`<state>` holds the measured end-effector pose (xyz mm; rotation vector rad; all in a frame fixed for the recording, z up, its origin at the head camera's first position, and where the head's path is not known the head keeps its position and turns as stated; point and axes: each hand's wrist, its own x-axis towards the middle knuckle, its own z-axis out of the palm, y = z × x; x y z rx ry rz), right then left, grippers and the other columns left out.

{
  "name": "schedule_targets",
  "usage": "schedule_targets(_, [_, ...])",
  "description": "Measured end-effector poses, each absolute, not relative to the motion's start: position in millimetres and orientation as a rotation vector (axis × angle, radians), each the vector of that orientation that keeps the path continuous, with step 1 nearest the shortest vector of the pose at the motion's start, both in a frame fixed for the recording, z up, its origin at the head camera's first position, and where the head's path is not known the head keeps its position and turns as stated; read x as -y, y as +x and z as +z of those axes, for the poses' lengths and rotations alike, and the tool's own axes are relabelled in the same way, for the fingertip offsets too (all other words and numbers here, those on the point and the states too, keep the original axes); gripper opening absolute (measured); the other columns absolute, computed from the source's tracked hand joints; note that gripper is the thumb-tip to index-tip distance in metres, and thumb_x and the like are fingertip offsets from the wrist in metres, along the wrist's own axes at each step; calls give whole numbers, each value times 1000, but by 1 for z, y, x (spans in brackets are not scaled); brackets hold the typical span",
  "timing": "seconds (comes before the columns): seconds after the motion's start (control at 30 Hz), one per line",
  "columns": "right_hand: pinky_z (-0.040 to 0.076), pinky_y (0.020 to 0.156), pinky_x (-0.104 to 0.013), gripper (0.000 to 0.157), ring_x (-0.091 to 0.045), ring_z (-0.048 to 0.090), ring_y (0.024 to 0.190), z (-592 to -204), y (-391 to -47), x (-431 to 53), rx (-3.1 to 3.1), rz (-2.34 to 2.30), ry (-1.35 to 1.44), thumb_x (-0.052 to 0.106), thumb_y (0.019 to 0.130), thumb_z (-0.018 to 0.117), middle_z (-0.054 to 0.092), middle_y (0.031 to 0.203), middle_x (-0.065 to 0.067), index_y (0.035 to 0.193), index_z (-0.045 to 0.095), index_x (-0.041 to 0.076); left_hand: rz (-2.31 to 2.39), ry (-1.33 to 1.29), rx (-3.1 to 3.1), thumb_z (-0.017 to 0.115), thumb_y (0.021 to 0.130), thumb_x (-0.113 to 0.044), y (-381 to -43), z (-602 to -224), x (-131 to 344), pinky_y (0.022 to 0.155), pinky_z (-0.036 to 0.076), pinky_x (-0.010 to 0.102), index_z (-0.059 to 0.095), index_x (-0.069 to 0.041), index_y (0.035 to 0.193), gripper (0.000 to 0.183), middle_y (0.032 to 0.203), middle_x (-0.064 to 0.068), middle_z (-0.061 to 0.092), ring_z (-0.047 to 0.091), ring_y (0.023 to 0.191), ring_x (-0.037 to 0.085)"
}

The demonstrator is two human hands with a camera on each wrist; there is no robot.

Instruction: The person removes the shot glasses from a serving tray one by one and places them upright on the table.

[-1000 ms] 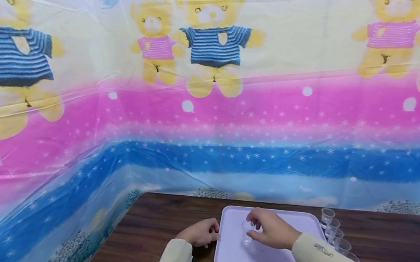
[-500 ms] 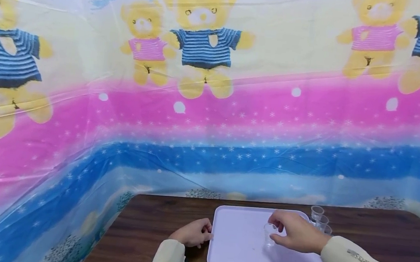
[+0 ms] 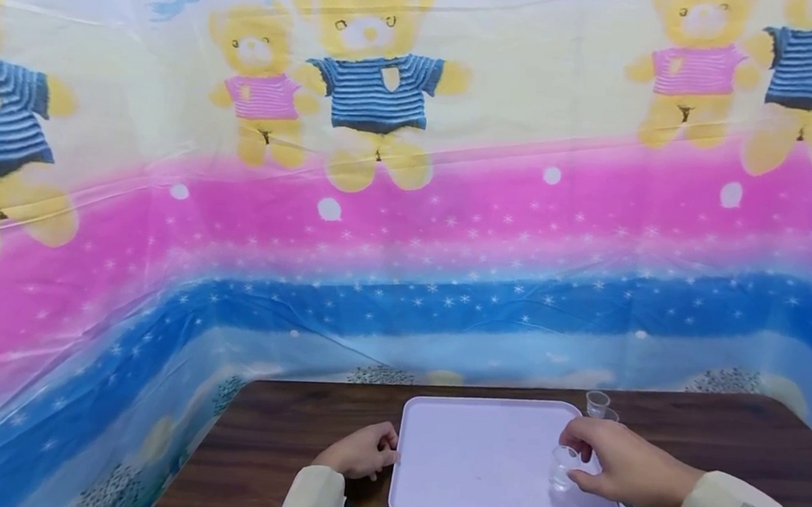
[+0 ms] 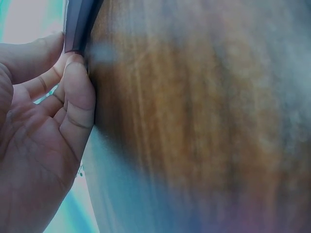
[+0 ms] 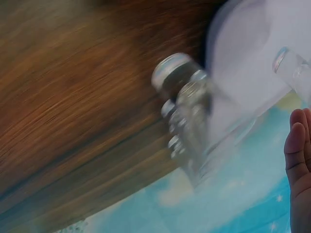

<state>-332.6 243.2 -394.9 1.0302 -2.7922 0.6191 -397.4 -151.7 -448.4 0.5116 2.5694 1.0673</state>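
A lilac rectangular tray (image 3: pixel 475 453) lies on the dark wood table. My left hand (image 3: pixel 363 453) is at its left side; in the left wrist view, thumb and fingers pinch the tray's edge (image 4: pixel 80 26). My right hand (image 3: pixel 622 466) holds a small clear shot glass (image 3: pixel 562 470) upright over the right part of the tray. In the right wrist view, that glass (image 5: pixel 293 70) shows at the right edge, with my fingertips (image 5: pixel 295 138) close by it.
Several more clear shot glasses (image 5: pixel 192 104) stand in a row on the table (image 5: pixel 87 97) along the tray's right side. My right hand and sleeve mostly hide them in the head view. A curtain (image 3: pixel 496 221) printed with bears hangs behind the table.
My right hand has carried the shot glass rightward across the tray, from its left part to its right part. My left hand stays at the tray's left edge. The head view has turned slightly right.
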Motion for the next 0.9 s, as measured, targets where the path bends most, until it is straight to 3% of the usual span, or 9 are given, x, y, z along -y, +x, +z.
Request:
schedule_targets(0.43, [42,53,-20,26,0,48,65,-398,-304,-290,2702,624,1097,13,76,76,51,78,17,94,58,23,1064,520,-2574,59,93,-9,-395,-446,165,54,47,34,50,-6,92,10,74,7,51,51,59,20])
schedule_targets(0.9, [42,51,-19,26,2,46,63,-418,-297,-301,2739,730,1079,12,77,75,51,75,16,92,57,24,1041,501,-2582,58,93,-9,-394,-446,174,55,46,34,51,-6,92,8,74,7,51,52,59,20])
